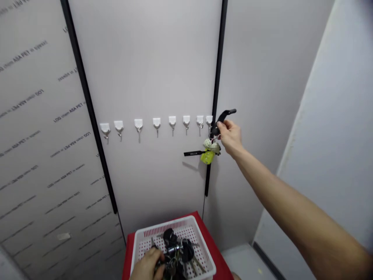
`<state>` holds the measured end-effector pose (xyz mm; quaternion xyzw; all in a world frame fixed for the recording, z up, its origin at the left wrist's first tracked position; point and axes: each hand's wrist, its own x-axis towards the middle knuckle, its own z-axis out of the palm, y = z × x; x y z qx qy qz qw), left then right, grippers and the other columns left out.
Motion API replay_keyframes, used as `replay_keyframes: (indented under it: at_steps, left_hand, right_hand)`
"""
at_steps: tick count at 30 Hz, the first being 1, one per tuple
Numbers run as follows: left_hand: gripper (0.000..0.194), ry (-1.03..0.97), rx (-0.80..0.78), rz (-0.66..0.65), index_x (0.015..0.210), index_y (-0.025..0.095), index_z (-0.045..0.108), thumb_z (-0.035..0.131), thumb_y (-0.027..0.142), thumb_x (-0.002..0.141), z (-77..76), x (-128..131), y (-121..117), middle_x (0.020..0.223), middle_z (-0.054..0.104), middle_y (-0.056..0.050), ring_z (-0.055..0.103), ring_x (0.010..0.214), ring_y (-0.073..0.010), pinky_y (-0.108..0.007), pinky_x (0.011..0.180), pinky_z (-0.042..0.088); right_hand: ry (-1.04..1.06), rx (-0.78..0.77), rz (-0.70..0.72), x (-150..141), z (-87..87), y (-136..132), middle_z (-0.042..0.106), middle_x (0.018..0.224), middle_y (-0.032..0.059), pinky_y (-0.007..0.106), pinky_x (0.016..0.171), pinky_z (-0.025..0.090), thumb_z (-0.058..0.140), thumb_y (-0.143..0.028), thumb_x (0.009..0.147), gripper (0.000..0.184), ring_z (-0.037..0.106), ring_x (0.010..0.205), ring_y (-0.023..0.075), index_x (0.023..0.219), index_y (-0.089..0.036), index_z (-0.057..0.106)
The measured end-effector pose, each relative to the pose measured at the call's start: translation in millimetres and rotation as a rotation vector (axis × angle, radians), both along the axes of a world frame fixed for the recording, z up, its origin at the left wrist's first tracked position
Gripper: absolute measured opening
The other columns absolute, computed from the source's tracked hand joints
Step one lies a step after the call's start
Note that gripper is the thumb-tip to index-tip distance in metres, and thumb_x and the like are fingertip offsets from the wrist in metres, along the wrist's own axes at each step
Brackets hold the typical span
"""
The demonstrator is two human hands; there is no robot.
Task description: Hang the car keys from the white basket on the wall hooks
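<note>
My right hand [231,137] pinches a black curved strap on a bunch of keys, at the rightmost hook [209,120] on the wall. From the bunch hang a yellow-green tag [207,157], a pale bow [215,147] and a black strip with small white print [192,153]. Whether its ring sits on the hook is hard to tell. Low in the view, my left hand [148,265] reaches into a white plastic basket [209,259], its fingers curled on dark keys [171,251]. Their tips are partly hidden among the pile.
Several white adhesive hooks [156,123] run in a row across the grey panel. Black strips [87,105] edge this panel on both sides. The basket rests on a red surface [214,247]. Printed film covers the left wall [43,136]; a pale wall [329,128] stands right.
</note>
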<state>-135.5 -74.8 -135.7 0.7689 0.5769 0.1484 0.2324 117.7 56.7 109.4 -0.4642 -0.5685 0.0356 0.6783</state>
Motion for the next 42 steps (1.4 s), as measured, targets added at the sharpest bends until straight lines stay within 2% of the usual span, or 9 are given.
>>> replay_keyframes:
  at_steps: [3, 12, 17, 21, 27, 31, 35, 38, 42]
  left_hand:
    - [0.017, -0.037, 0.021, 0.006, 0.076, 0.019, 0.047, 0.033, 0.018, 0.068, 4.7, 0.4, -6.2, 0.085, 0.052, -0.002, 0.045, 0.082, -0.0118, -0.02, 0.071, 0.032]
    - [0.016, -0.013, 0.066, -0.021, 0.077, 0.02, 0.047, 0.033, 0.022, 0.069, 0.1, -3.3, -5.1, 0.084, 0.051, -0.002, 0.045, 0.08, -0.0128, -0.022, 0.069, 0.032]
    - [0.016, -0.05, 0.076, -0.014, 0.076, 0.02, 0.047, 0.034, 0.022, 0.068, -3.0, -4.4, -5.5, 0.082, 0.051, -0.001, 0.045, 0.077, -0.0127, -0.022, 0.067, 0.032]
    - [0.016, -0.234, 0.045, 0.029, 0.072, 0.017, 0.048, 0.034, 0.024, 0.068, -0.8, -3.5, 2.0, 0.073, 0.051, -0.001, 0.046, 0.071, -0.012, -0.022, 0.064, 0.033]
    - [0.029, -0.794, -0.189, 0.134, 0.061, 0.013, 0.045, 0.034, 0.039, 0.068, 37.4, 11.3, 32.0, 0.059, 0.051, -0.001, 0.047, 0.054, -0.0094, -0.02, 0.051, 0.034]
    - [0.044, -1.132, -0.375, 0.083, 0.047, 0.014, 0.038, 0.026, 0.051, 0.067, 77.1, 29.8, 48.7, 0.038, 0.042, 0.003, 0.037, 0.033, -0.005, -0.017, 0.037, 0.027]
    - [0.054, -1.291, -0.451, -0.072, 0.037, 0.014, 0.033, 0.016, 0.055, 0.068, 108.0, 49.4, 59.3, 0.029, 0.033, 0.003, 0.028, 0.026, -0.0032, -0.015, 0.031, 0.017]
    - [0.059, -1.319, -0.499, -0.161, 0.034, 0.014, 0.033, 0.01, 0.057, 0.067, 119.0, 58.6, 63.5, 0.026, 0.031, 0.003, 0.024, 0.023, -0.0029, -0.016, 0.03, 0.013]
    - [0.06, -1.318, -0.517, -0.183, 0.033, 0.014, 0.032, 0.009, 0.06, 0.065, 120.3, 60.6, 64.5, 0.025, 0.03, 0.003, 0.023, 0.022, -0.0028, -0.016, 0.03, 0.011]
  right_hand:
    - [-0.144, -0.167, 0.185, -17.8, -20.9, -15.8, 0.04, 0.047, -0.0049, 0.016, 0.038, 0.027, 0.04, -0.031, 0.063, 0.018, 0.033, 0.038, 0.0037, 0.057, -0.014, 0.044]
    - [-0.26, -0.635, 0.537, -57.4, -145.3, -47.0, 0.038, 0.043, -0.0057, 0.016, 0.036, 0.027, 0.037, -0.03, 0.065, 0.02, 0.034, 0.037, 0.0041, 0.054, -0.014, 0.042]
    - [-0.656, -0.672, 0.399, -65.2, -187.7, -60.9, 0.044, 0.046, -0.0029, 0.018, 0.044, 0.028, 0.035, -0.029, 0.068, 0.023, 0.04, 0.046, 0.0073, 0.054, -0.015, 0.047]
    - [-1.027, -0.773, 0.245, -56.1, -206.0, -68.4, 0.055, 0.056, 0.0043, 0.021, 0.046, 0.028, 0.033, -0.029, 0.069, 0.027, 0.048, 0.053, 0.0124, 0.059, -0.017, 0.054]
    - [-1.182, -0.902, 0.323, -44.7, -192.5, -72.0, 0.053, 0.05, 0.0057, 0.021, 0.043, 0.027, 0.042, -0.031, 0.062, 0.024, 0.047, 0.048, 0.0128, 0.048, -0.015, 0.053]
    - [-0.633, -0.749, 0.509, -50.8, -155.0, -65.4, 0.039, 0.036, -0.0016, 0.02, 0.041, 0.025, 0.031, -0.044, 0.068, 0.041, 0.035, 0.036, 0.007, 0.041, -0.015, 0.042]
    - [0.099, -0.69, 0.988, -66.6, -120.5, -62.8, 0.03, 0.034, -0.0047, 0.019, 0.036, 0.023, 0.012, -0.054, 0.07, 0.052, 0.027, 0.03, 0.0046, 0.039, -0.016, 0.031]
    - [0.325, -0.712, 1.234, -74.9, -109.5, -62.3, 0.027, 0.032, -0.0054, 0.018, 0.033, 0.019, 0.009, -0.057, 0.068, 0.055, 0.021, 0.027, 0.0035, 0.036, -0.016, 0.026]
    - [0.41, -0.742, 1.33, -77.3, -110.0, -60.5, 0.026, 0.031, -0.0054, 0.017, 0.031, 0.016, 0.01, -0.057, 0.068, 0.056, 0.019, 0.026, 0.0029, 0.035, -0.015, 0.027]
